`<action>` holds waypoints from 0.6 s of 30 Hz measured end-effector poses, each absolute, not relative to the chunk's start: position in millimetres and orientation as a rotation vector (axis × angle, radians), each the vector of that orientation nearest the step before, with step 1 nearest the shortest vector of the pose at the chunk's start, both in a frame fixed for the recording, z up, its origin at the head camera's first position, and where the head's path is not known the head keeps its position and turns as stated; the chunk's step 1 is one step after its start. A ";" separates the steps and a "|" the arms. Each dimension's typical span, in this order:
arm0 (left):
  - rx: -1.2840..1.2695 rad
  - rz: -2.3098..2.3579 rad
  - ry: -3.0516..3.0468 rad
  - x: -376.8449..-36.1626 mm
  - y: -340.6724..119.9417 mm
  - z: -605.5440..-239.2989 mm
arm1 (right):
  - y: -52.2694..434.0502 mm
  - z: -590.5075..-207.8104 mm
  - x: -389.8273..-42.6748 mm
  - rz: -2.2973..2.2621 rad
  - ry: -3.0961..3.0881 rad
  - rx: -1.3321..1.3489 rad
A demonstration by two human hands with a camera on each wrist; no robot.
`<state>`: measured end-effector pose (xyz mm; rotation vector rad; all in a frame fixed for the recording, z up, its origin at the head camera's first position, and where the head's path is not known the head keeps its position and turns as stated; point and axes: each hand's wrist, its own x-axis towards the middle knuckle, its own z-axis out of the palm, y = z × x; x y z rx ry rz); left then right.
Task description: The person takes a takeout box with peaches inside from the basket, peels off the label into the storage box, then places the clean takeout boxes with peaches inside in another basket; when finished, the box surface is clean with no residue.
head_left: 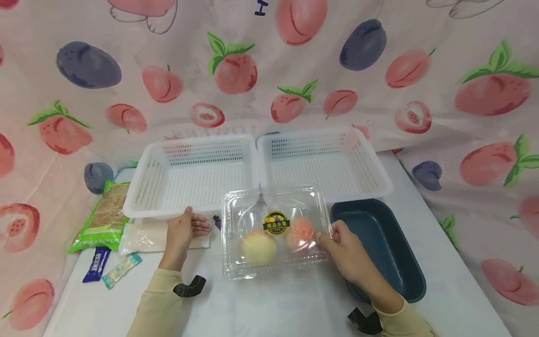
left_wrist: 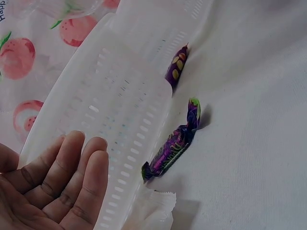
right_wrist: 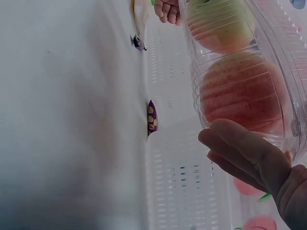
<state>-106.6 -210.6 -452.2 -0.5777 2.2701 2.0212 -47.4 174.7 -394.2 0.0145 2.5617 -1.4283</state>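
Observation:
A clear plastic clamshell box (head_left: 273, 203) lies on the white table in front of two white perforated baskets. Inside it are a yellowish peach (head_left: 258, 246) and a pink peach (head_left: 299, 231). My right hand (head_left: 332, 238) touches the box's right side; in the right wrist view its fingers (right_wrist: 240, 153) lie fairly straight against the box wall (right_wrist: 288, 72) below the pink peach (right_wrist: 240, 91). My left hand (head_left: 189, 229) is open by the front wall of the left basket (head_left: 189, 140), over a white packet (head_left: 143, 236). Its fingers (left_wrist: 72, 182) lie straight beside the basket wall (left_wrist: 120, 110).
The right basket (head_left: 320, 133) stands behind the box and a dark blue tray (head_left: 379, 234) to its right. Two purple candies (left_wrist: 172, 148) (left_wrist: 176, 64) lie by the left basket. A green packet (head_left: 103, 215), a blue bar (head_left: 97, 264) and a small teal packet (head_left: 121, 270) lie at left.

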 end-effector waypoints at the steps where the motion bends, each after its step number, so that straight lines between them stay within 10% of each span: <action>1: -0.582 2.024 2.265 -106.5 -210.6 -452.2 | 175.0 -396.0 -44.2 -1.432 2.559 0.021; 18: -0.576 1.956 2.296 -104.7 -211.5 -452.3 | 180.2 -433.7 -22.6 -1.389 2.549 0.159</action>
